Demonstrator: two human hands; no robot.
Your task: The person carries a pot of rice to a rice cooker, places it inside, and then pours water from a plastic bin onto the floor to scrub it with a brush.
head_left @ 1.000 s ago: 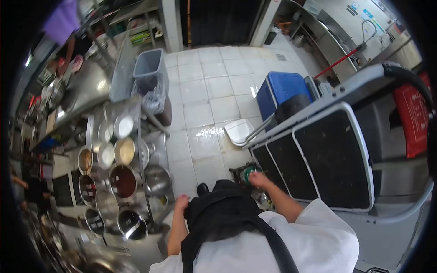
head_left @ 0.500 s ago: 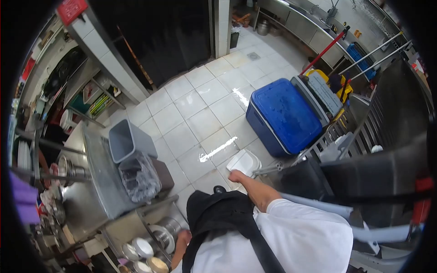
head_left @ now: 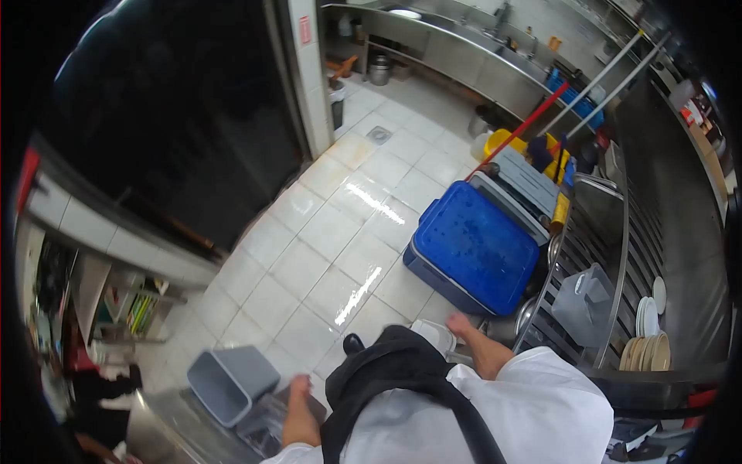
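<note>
My left hand (head_left: 300,384) hangs low at my side, over the bin with a clear plastic liner (head_left: 265,425). Its fingers are small and blurred, so I cannot make out how they are held; nothing shows in it. My right hand (head_left: 458,323) is held out on the other side, fingers curled inward and nothing visible in them. Just beside and below it in the view is a white plastic container (head_left: 434,334), partly hidden by my black apron (head_left: 390,363). Ahead of that hand stands a blue cooler box (head_left: 475,247) with a wet lid.
A grey bin (head_left: 232,383) stands by a steel table (head_left: 158,425) at left. White floor tiles (head_left: 309,290) run forward to a sink counter (head_left: 448,54). Right: a slatted rack with a clear tub (head_left: 581,305) and stacked plates (head_left: 648,344). A red pole (head_left: 525,127) leans behind the cooler.
The view has shifted forward and turned, so cooler and bins sit lower in it. My left hand has come from beside the shelf pots to the lined bin; my right hand has moved rightward past the white container.
</note>
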